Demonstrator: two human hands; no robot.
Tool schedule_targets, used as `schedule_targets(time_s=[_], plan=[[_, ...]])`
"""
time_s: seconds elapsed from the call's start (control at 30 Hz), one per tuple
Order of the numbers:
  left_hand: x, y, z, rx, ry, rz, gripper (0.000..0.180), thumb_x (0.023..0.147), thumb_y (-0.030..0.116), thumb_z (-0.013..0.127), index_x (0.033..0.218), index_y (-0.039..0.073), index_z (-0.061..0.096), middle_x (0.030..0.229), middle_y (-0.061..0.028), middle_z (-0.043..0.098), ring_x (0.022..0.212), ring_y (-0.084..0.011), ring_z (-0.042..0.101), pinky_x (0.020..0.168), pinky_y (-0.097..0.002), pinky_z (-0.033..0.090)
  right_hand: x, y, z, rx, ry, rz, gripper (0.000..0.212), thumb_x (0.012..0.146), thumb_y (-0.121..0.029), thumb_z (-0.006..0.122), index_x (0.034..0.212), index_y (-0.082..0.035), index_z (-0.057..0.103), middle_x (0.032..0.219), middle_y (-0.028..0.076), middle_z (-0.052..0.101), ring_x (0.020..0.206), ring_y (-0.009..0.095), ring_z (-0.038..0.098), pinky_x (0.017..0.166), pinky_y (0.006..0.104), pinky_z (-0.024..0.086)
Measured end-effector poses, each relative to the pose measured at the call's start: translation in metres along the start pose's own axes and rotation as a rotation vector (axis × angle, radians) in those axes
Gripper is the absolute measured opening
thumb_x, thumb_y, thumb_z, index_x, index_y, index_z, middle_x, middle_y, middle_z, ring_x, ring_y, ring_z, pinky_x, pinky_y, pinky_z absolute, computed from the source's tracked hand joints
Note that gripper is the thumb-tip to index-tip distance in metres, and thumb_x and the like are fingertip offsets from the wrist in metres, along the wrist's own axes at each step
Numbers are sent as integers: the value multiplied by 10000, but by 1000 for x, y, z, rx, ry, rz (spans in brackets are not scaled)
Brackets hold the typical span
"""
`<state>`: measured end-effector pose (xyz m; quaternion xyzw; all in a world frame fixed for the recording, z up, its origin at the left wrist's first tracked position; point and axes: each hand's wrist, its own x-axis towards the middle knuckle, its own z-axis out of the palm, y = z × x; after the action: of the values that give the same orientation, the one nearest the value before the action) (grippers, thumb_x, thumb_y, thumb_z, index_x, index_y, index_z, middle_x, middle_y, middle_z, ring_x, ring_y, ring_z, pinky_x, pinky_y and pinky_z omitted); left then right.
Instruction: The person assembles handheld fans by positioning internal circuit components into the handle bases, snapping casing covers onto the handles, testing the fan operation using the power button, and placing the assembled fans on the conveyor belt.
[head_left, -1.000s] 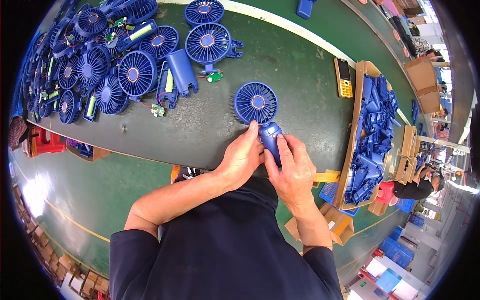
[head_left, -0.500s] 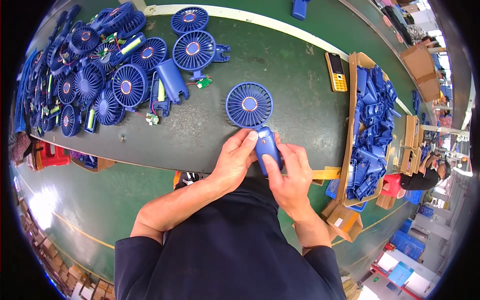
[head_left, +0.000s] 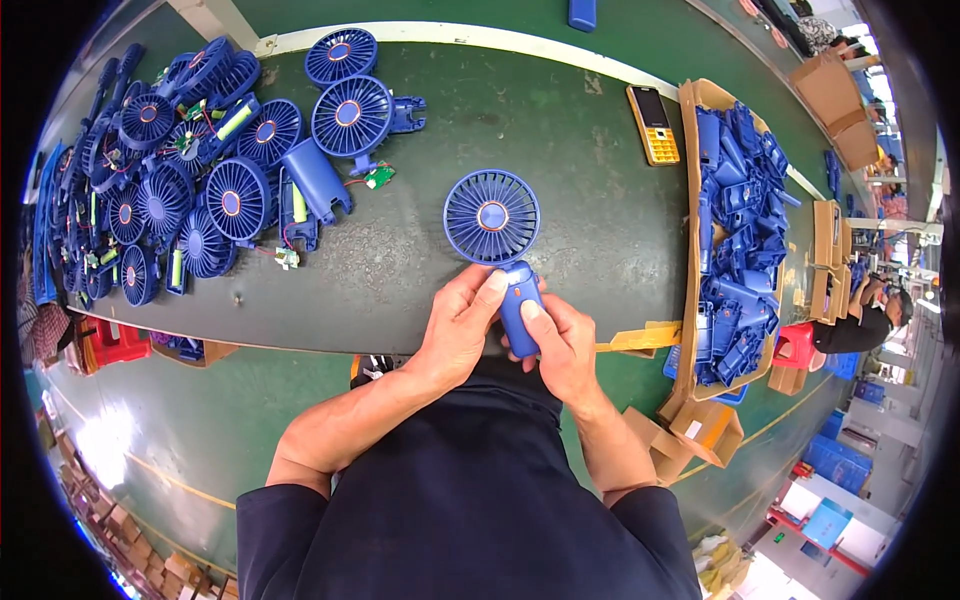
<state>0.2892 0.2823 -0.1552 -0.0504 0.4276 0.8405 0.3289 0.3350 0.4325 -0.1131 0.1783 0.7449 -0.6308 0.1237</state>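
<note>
While the left hand [head_left: 455, 325] and the right hand [head_left: 566, 350] both hold the handheld fan [head_left: 497, 246] near the close side of the tabletop [head_left: 580, 180], each grip is clamped on its blue handle [head_left: 514, 306]: the left at the neck, thumb on top, the right around the lower part. From above, this unit seems close to finished, its round head [head_left: 492, 216] joined on, though its underside is hidden and I cannot tell whether the shell is fully closed. Much looks left undone at left, where heaped fan units [head_left: 163, 197] show exposed battery cells [head_left: 299, 204] and circuit boards [head_left: 380, 177]; at right, a cardboard box [head_left: 691, 250] holds loose blue shell parts [head_left: 735, 280]. Between heap and box, a broad stretch of tabletop gives room to move left, right or far; a phone [head_left: 655, 125] lies far right, just beside the box, and the handle's lower end sits about at the near edge.
</note>
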Motion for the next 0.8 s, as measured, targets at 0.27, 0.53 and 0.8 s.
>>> schedule_targets(time_s=[0.27,0.53,0.8], plan=[[4,-10,6,106,13,168,410,1106,349,472,1272,4,619,1014,-12,666,780,-63,572,633,-229,486,14,14,2,-228,123,-136,335,1020,-288,608,901,13,693,710,53,700,616,132,664,553,297,508],[-3,8,-6,-198,-108,-20,443,1104,329,443,1377,-16,500,1374,-238,613,1133,-263,659,848,-337,543,0,11,-12,664,-244,229,579,1098,-446,387,1251,78,581,1011,243,698,712,299,733,461,338,587],[4,14,-6,-269,-311,80,505,1102,317,462,1482,-13,436,1451,-229,541,1337,-323,546,1146,-467,420,-4,8,-3,893,-585,202,659,870,-545,771,1149,-2,522,776,30,490,443,65,397,346,219,320]])
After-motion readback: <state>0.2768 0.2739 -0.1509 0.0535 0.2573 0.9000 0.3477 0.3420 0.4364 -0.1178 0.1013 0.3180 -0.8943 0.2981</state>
